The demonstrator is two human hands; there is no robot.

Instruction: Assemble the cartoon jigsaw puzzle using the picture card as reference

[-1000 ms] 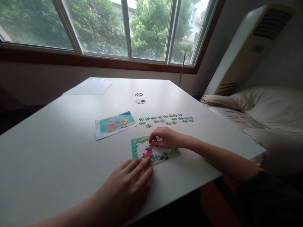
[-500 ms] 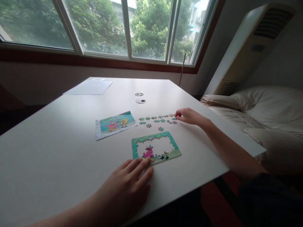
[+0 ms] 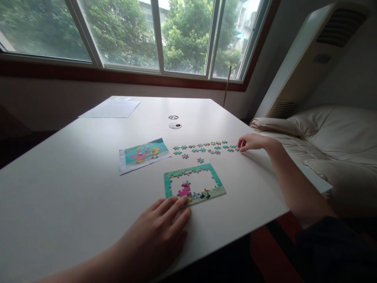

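A partly assembled jigsaw puzzle [image 3: 194,183] lies near the front edge of the white table [image 3: 88,184]: a teal frame with a blank middle. My left hand [image 3: 157,232] rests flat on the table, its fingertips touching the puzzle's lower left corner. My right hand [image 3: 253,142] reaches out to the right end of a row of several loose pieces [image 3: 206,148], with its fingertips on the outermost pieces. One single piece [image 3: 200,160] lies between the row and the puzzle. A printed reference picture [image 3: 143,155] lies to the left of the row.
A sheet of paper [image 3: 110,109] lies at the table's far left. Two round cable holes [image 3: 174,122] sit in the middle of the table. A cushioned sofa [image 3: 332,145] and a standing air conditioner [image 3: 306,59] are to the right, with windows behind.
My right hand left the puzzle frame and moved back and right along the row of loose pieces to its right end. One piece now lies alone below the row. My left hand stayed still.
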